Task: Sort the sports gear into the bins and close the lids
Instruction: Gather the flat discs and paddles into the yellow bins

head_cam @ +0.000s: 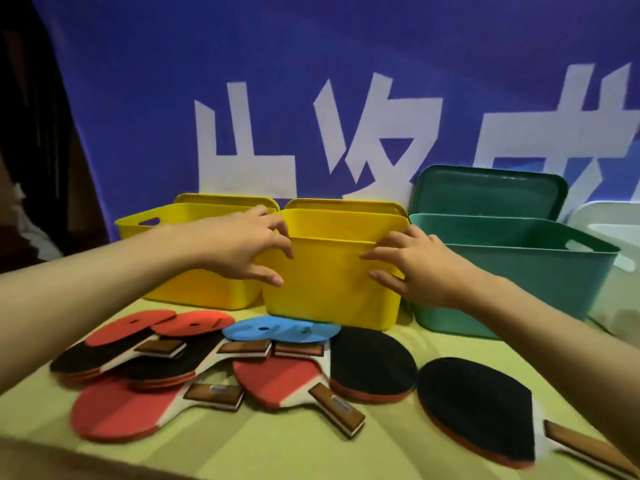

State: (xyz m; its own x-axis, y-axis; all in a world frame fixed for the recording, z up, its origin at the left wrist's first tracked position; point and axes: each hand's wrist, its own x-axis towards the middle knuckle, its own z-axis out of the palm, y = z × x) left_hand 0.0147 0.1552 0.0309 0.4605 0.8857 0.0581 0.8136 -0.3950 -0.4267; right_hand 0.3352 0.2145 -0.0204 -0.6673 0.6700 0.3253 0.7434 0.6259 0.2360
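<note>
- Both hands on the middle yellow bin [329,289]: left hand [242,244] grips its left upper corner, fingers curled over the rim, thumb on the front wall; right hand [412,268] grips the right upper corner the same way.
- That bin sits at the table's [398,445] middle, tilted slightly toward the person, just beside a second yellow bin [194,282] on its left and touching or nearly touching the green bin [519,278] on its right.
- Yellow lids [225,199] and a green lid [491,192] stand propped behind the bins, all bins open.
- Table tennis paddles [294,382] lie scattered along the near edge, one black-faced paddle [478,407] toward the near right corner; none binned yet.
- Step looks like repositioning the bin: keep both grips level, slide rather than lift, and stop short of the blue paddle [277,330] at its base.
- Risk: dragging over paddle heads would tip the bin.
</note>
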